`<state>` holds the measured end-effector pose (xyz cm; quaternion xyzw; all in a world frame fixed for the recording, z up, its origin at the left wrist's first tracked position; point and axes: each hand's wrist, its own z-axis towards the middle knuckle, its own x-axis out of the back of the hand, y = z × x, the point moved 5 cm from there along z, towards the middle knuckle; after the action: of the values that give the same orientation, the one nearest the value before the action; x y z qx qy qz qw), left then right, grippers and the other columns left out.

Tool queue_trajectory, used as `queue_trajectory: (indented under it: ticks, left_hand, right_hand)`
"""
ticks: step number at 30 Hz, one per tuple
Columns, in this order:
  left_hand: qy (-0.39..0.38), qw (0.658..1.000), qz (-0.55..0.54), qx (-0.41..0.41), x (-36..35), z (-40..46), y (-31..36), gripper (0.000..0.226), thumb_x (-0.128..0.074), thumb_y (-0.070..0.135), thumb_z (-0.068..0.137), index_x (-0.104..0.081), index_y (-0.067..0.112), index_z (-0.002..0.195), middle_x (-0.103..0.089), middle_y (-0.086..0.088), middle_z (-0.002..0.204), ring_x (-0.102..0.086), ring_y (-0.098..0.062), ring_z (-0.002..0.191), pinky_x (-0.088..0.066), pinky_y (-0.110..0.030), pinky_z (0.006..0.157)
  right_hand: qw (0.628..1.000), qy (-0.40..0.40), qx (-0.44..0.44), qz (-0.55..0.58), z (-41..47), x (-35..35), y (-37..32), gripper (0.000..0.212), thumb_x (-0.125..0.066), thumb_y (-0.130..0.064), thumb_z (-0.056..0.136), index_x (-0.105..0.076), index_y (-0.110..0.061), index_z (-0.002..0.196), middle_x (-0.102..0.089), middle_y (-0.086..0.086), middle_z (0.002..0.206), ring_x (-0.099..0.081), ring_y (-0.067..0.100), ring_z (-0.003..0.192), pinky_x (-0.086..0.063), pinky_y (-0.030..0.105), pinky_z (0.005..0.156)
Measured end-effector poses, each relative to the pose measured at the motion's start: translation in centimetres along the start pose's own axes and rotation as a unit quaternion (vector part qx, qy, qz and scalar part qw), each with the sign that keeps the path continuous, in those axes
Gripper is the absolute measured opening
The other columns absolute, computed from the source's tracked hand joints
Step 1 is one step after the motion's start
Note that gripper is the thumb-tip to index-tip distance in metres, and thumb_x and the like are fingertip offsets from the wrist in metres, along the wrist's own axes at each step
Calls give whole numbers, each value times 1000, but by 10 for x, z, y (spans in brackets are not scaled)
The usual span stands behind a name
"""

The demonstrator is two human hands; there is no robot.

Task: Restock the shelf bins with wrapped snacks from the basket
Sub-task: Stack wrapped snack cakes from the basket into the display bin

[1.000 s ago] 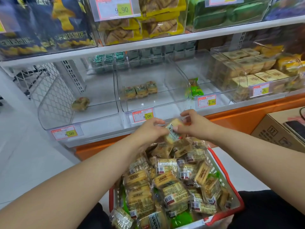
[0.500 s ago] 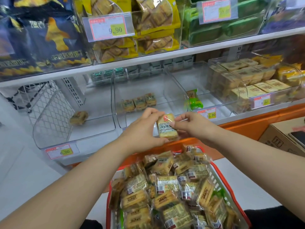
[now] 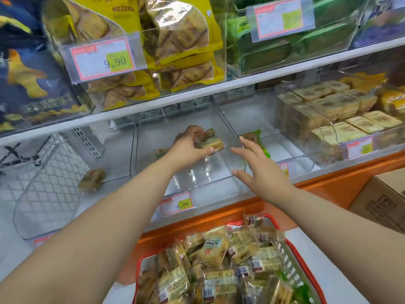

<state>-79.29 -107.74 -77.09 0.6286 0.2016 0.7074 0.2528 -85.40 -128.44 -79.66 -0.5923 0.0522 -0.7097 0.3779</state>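
Tan wrapped snack [image 3: 211, 140] in left hand [image 3: 188, 150] grip, mid-frame inside clear bin [image 3: 228, 130]; right hand [image 3: 262, 170] fingers spread at its rim.

**Bare-armed at the shelf**

Two forearms enter from the bottom of the picture, the left from about 7 o'clock, the right from about 4 o'clock, both uncovered from wrist to the frame's edge. No sleeve, cuff, glove, watch, bracelet or ring shows on either. The left hand [image 3: 188, 148] and the right hand [image 3: 260, 170] are equally bare, with short, unpainted nails visible on the thumb and fingertips. The rest of the person lies out of shot, so any clothing cannot be told.
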Motion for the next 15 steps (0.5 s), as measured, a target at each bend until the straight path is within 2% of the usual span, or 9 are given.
queue_trajectory:
  ticks: [5,7,11,15]
  left_hand:
    - [-40,999,20,-12,-32,57,-21,54,-81,34,78,-47,35,120,-56,0,129,-53,-20,117,-44,-31,95]
    - [-52,998,26,-5,-42,71,-36,53,-78,31,81,-46,32,123,-55,-1,131,-53,-22,117,-45,-33,96]
    - [-51,998,29,12,-57,83,-57,54,-76,30,83,-47,30,128,-59,-3,122,-59,-22,104,-52,-37,91]
    - [-22,998,64,7,-64,84,-69,55,-75,42,80,-50,33,129,-60,-1,125,-58,-24,113,-49,-39,94]
  right_hand:
    - [1000,-5,0,-20,0,-3,6,55,-54,-43,95,-35,-32,146,-8,-17,161,-56,28,116,-40,39,95]
    - [999,-1,4,-52,-1,-4,8,54,-49,-46,96,-33,-33,146,-5,-18,161,-57,31,110,-41,39,91]
    - [994,44,23,-94,-1,-8,6,50,-43,-46,96,-41,-25,142,-19,-5,161,-60,32,98,-45,40,83]
    - [994,52,24,-95,0,-11,4,53,-37,-46,92,-46,-21,138,-27,1,158,-62,30,99,-48,43,83]
